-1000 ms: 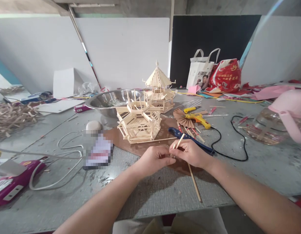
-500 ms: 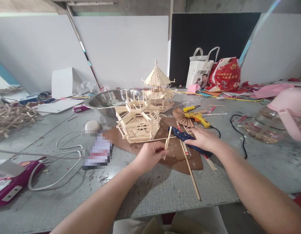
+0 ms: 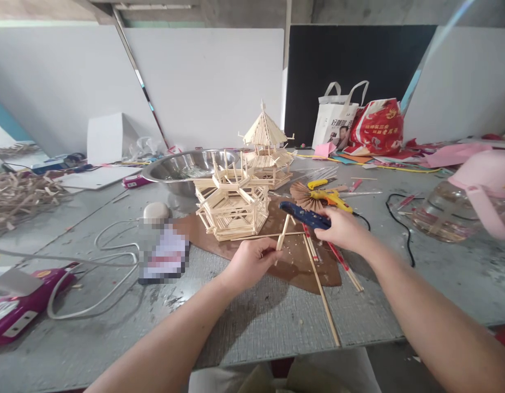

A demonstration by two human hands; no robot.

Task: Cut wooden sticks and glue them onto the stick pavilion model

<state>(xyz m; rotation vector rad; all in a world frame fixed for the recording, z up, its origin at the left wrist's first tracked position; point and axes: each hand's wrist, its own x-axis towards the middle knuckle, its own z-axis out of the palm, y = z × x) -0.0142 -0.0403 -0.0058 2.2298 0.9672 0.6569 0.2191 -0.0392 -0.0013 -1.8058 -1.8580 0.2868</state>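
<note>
My left hand (image 3: 252, 264) pinches a couple of short wooden sticks (image 3: 282, 233) upright between thumb and fingertips. My right hand (image 3: 343, 229) is closed around a dark blue hand tool (image 3: 304, 214) with small rivets; its far end is just above the top of the sticks, and I cannot make out its exact kind. Behind my left hand stands a six-sided wooden stick frame (image 3: 232, 207) with an open top. It rests on a brown sheet (image 3: 293, 273) scattered with small chips. A long wooden stick (image 3: 324, 300) lies below my right hand, reaching toward the table's near edge.
A stick pavilion (image 3: 264, 136) with a pointed roof and a steel basin (image 3: 170, 169) stand behind. A yellow glue gun (image 3: 334, 201) lies beyond my right hand. At the right is a pink-lidded jug (image 3: 444, 213); at the left, cables and a purple power strip (image 3: 31, 305).
My right hand has lifted the blue tool off the table, bringing its far end over the sticks. The long stick has shifted slightly toward the near edge. My left hand has hardly moved.
</note>
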